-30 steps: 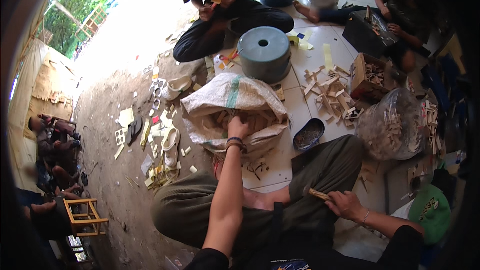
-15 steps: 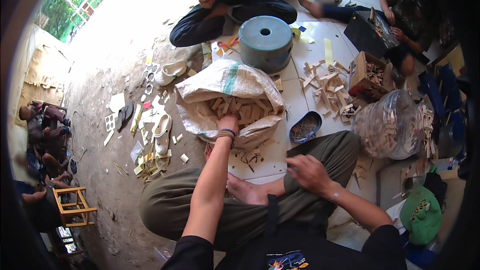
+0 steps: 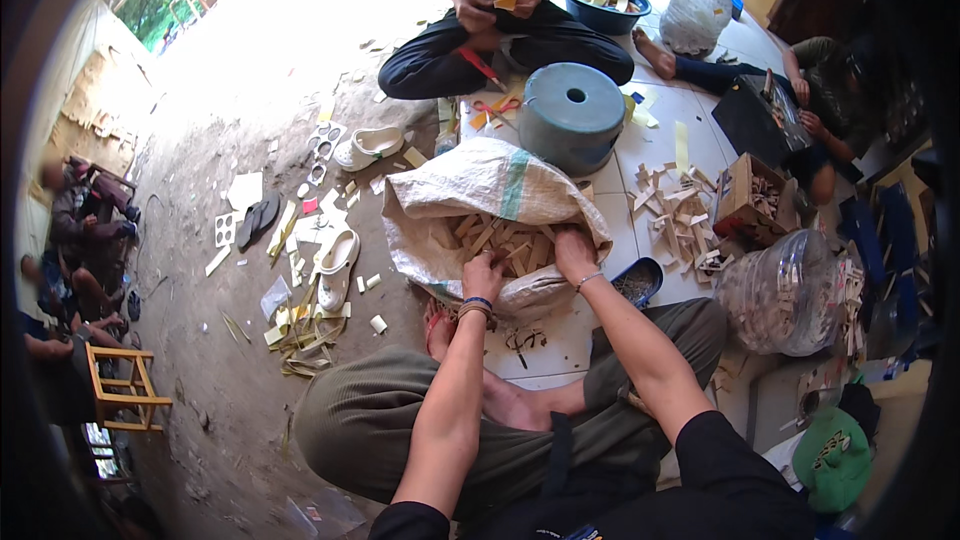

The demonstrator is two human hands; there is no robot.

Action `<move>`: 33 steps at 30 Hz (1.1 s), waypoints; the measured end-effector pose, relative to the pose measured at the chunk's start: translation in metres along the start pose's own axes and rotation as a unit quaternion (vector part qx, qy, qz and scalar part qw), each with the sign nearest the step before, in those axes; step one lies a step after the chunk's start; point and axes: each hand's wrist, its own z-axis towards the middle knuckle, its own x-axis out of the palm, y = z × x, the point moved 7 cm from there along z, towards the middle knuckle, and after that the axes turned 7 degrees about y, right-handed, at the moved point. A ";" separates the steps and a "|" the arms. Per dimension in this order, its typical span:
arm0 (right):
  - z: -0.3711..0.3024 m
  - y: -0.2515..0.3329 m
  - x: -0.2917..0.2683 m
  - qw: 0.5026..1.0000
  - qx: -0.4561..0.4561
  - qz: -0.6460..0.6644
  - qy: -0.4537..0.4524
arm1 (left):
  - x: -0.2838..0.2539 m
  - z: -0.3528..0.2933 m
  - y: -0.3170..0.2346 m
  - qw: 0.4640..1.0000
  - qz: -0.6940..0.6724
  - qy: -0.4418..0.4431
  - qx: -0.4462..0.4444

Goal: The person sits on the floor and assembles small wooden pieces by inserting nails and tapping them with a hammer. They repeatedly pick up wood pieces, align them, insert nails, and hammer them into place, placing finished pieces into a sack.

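Note:
Before my crossed legs stands a white woven sack (image 3: 455, 185) with a green stripe, its mouth rolled wide around many small flat wood pieces (image 3: 515, 252). My left hand (image 3: 482, 275) dips in at the near rim, its fingers bent together among the pieces; what they hold is too small to make out. At the right side of the opening is my right hand (image 3: 574, 252), pointing down inside the rim. Its fingertips are partly hidden beside a pale strip of wood, and whether they grip it does not show.
Beyond the sack is an upturned grey-green tub (image 3: 570, 120). On the right lie a blue scoop (image 3: 640, 282), a heap of wood pieces (image 3: 672, 215) and a clear plastic container (image 3: 780, 292). White clogs (image 3: 338, 270) rest at left. A co-worker (image 3: 500, 30) sits opposite.
My right hand has moved from above my right knee to the sack's opening. My left hand has drawn back slightly toward the near rim. The whole view has shifted a little.

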 end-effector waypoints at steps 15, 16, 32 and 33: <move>-0.117 0.034 -0.079 0.888 -0.018 0.455 0.068 | -0.009 -0.014 -0.124 0.938 -0.334 -0.091 0.030; -0.124 0.038 -0.088 0.870 -0.052 0.487 0.055 | -0.002 -0.019 -0.129 0.912 -0.406 -0.050 -0.010; -0.209 0.046 -0.168 0.804 -0.146 0.570 0.087 | -0.055 -0.154 -0.210 0.868 -0.463 0.132 0.118; -0.211 0.047 -0.171 0.808 -0.151 0.562 0.093 | -0.057 -0.155 -0.210 0.868 -0.463 0.136 0.115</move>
